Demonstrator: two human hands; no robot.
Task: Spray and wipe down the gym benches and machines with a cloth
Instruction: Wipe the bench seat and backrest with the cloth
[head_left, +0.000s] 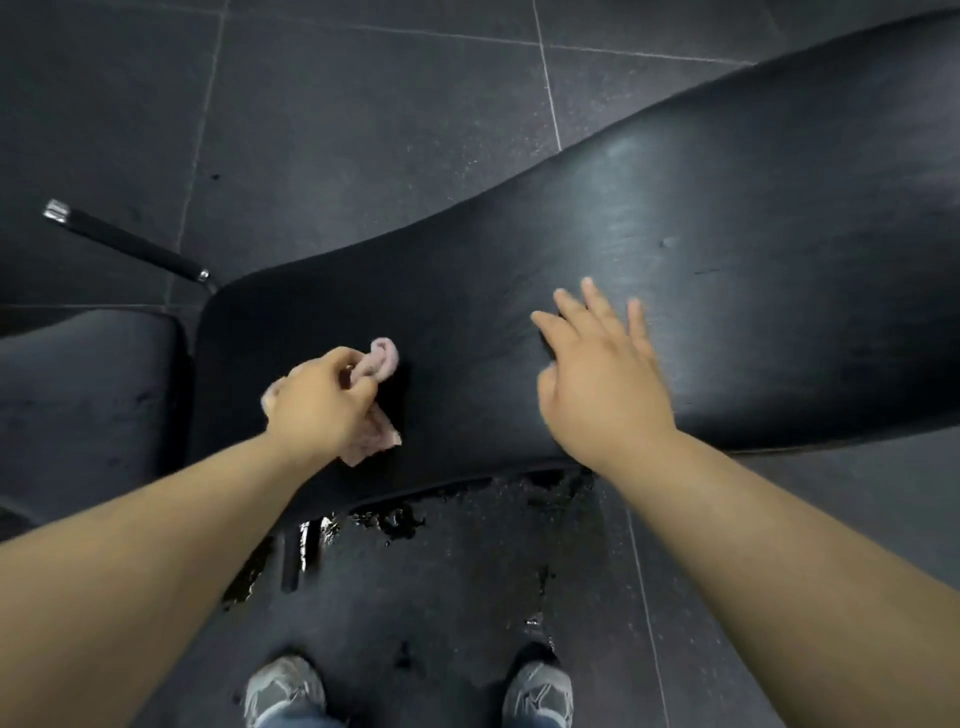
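The bench pad (675, 260) is running from near left to far right, with the left hand (322, 400) holding the cloth (382, 358) on its left end, the right hand (597, 379) spreading over it further right, a seat pad (78, 395) lying just left, and both shoes (284, 688) standing nearer.

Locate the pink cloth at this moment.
In the head view, the pink cloth is bunched in the left hand at the left end of the black bench pad, left of the open right hand.

Bare left forearm (156, 545) and right forearm (779, 545) stretched forward, left hand (322, 400) knuckles-up, fingers curled round a crumpled pale pink cloth (382, 356), right hand (597, 374) palm-down, fingers straight and spread.
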